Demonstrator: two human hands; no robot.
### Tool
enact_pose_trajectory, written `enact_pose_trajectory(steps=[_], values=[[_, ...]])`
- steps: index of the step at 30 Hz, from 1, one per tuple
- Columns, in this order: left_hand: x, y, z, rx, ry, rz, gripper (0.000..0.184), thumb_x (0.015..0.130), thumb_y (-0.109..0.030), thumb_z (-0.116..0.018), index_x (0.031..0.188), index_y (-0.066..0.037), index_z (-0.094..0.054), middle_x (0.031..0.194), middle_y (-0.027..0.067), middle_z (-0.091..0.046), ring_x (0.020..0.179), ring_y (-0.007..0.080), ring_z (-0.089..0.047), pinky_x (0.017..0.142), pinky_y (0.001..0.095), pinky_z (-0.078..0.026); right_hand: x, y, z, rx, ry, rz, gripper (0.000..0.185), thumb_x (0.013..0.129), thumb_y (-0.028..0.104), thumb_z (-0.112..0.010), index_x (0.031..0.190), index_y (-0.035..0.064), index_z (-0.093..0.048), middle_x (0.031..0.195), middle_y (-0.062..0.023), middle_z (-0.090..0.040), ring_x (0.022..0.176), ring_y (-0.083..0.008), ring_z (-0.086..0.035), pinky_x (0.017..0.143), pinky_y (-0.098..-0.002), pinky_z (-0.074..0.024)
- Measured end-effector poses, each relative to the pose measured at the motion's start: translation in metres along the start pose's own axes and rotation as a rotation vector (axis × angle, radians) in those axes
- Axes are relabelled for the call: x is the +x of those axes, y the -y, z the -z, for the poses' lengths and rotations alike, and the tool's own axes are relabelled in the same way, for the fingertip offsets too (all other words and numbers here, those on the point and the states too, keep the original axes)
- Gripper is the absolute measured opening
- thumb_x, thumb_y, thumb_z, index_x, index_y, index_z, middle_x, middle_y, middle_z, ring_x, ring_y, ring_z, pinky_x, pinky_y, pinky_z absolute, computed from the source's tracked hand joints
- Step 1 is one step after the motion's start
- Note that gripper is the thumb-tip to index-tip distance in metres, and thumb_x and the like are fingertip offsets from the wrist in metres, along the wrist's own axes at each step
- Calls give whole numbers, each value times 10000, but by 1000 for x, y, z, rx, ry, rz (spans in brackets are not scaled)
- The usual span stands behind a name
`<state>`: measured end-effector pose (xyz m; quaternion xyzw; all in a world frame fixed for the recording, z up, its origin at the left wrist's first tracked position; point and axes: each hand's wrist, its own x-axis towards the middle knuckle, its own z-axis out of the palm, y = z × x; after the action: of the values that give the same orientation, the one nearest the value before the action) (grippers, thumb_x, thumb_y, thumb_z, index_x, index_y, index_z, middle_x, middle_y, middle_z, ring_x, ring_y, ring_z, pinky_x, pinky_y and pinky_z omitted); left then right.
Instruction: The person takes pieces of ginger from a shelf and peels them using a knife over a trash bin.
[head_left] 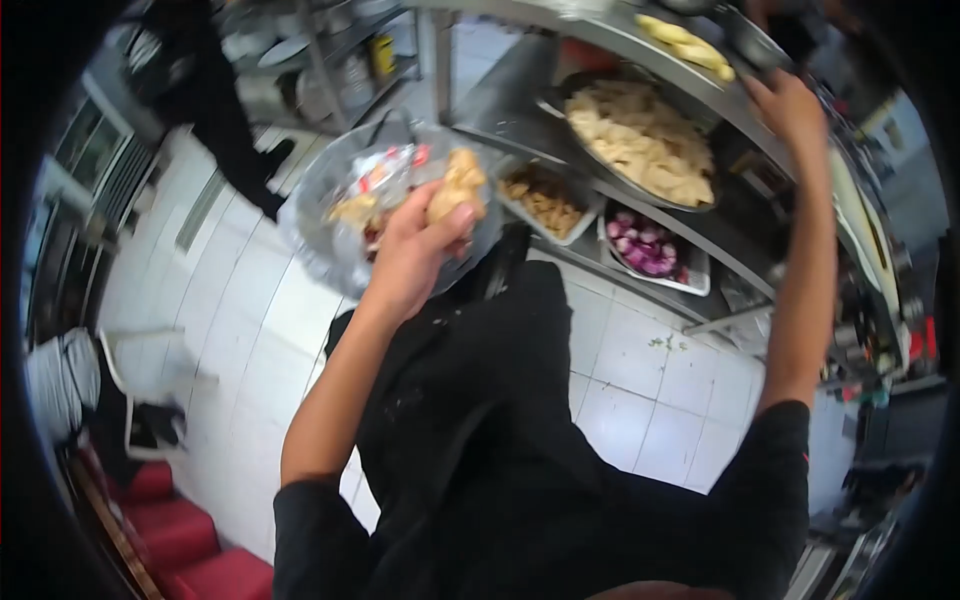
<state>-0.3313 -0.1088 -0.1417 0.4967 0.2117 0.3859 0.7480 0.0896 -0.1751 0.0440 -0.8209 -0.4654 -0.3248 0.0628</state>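
Over a bin lined with a clear bag (310,225), my left hand (415,240) is closed around a lumpy yellowish-brown piece of food (462,185). Crumpled plastic wrap and food scraps (385,180) lie inside the bin. My right hand (790,110) reaches to the upper metal shelf at the top right, beside a dark pan; its fingertips are hard to make out. Several yellow peeled pieces (685,45) lie on that shelf, left of my right hand.
Below the upper shelf stand a large pan of pale slices (640,140), a tray of brown pieces (545,203) and a container of purple onions (645,245). A person in dark clothes (225,120) stands at the upper left. Red seats (170,520) and a white chair (150,385) are at lower left.
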Motion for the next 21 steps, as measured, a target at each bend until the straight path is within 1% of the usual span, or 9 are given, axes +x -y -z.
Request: enact_pose_trajectory(steps=[3, 4, 6, 7, 9, 12, 16, 19, 21], values=[[-7, -4, 5, -123, 16, 4, 361, 937, -247, -605, 1230, -47, -536, 978, -5, -593, 827, 78, -517, 686, 253, -403, 21, -46, -30, 18, 248, -79, 483, 824, 439, -667, 956, -25, -690, 894, -231, -692, 876, -349, -685, 762, -442, -514], [-6, -3, 9, -155, 48, -9, 400, 950, -267, -562, 1272, -35, -508, 1061, 28, -595, 849, 87, -524, 697, 256, -407, 28, -57, -39, 49, 350, -104, 480, 805, 432, -692, 947, -27, -688, 882, -225, -691, 858, -331, -686, 744, -434, -509], [-7, -1, 17, -218, 123, -23, 482, 975, -308, -474, 1354, -11, -451, 1228, 93, -598, 894, 106, -538, 718, 262, -416, 24, -68, -54, 94, 161, -36, 434, 797, 367, -703, 932, -44, -670, 828, -212, -682, 729, -295, -669, 662, -419, -486], [-7, -1, 17, -203, 113, -15, 502, 978, -322, -421, 1361, 2, -440, 1235, 104, -594, 922, 112, -550, 719, 264, -418, 27, -71, -61, 122, 149, -61, 401, 795, 332, -692, 935, -43, -665, 809, -203, -678, 711, -282, -661, 643, -413, -478], [-6, -1, 19, -167, 103, -37, 504, 975, -311, -426, 1366, 7, -433, 1228, 108, -598, 949, 115, -554, 722, 264, -417, 30, -71, -63, 172, 125, -120, 338, 793, 262, -670, 940, -42, -657, 770, -183, -670, 674, -255, -644, 607, -399, -462], [-10, -5, 20, -30, 46, -65, 490, 968, -276, -447, 1360, 18, -433, 1203, 104, -609, 967, 117, -561, 731, 262, -422, 30, -64, -53, 477, 316, -215, 288, 794, 207, -590, 958, -24, -642, 726, -118, -643, 649, -224, -605, 577, -387, -441], [-17, -10, 17, 72, -124, -111, 342, 932, -219, -572, 1203, -11, -548, 1016, 26, -615, 869, 66, -528, 697, 229, -423, 19, -80, -63, 435, 269, -303, 368, 803, 227, -527, 1082, -1, -601, 740, -49, -569, 645, -168, -532, 555, -343, -407], [-20, -10, 24, 219, -154, -123, 362, 914, -201, -601, 1210, -4, -537, 972, 24, -627, 816, 67, -543, 676, 222, -429, -24, -76, -36, 552, 297, -380, 489, 821, 262, -528, 1243, 16, -538, 816, -33, -549, 639, -146, -493, 554, -303, -385], [-19, -7, 28, 263, -187, -163, 365, 906, -184, -605, 1211, -1, -524, 946, 27, -634, 778, 69, -549, 660, 226, -435, -61, -54, -8, 573, 209, -414, 529, 847, 271, -529, 1311, 18, -504, 826, -18, -540, 631, -124, -466, 553, -287, -367]])
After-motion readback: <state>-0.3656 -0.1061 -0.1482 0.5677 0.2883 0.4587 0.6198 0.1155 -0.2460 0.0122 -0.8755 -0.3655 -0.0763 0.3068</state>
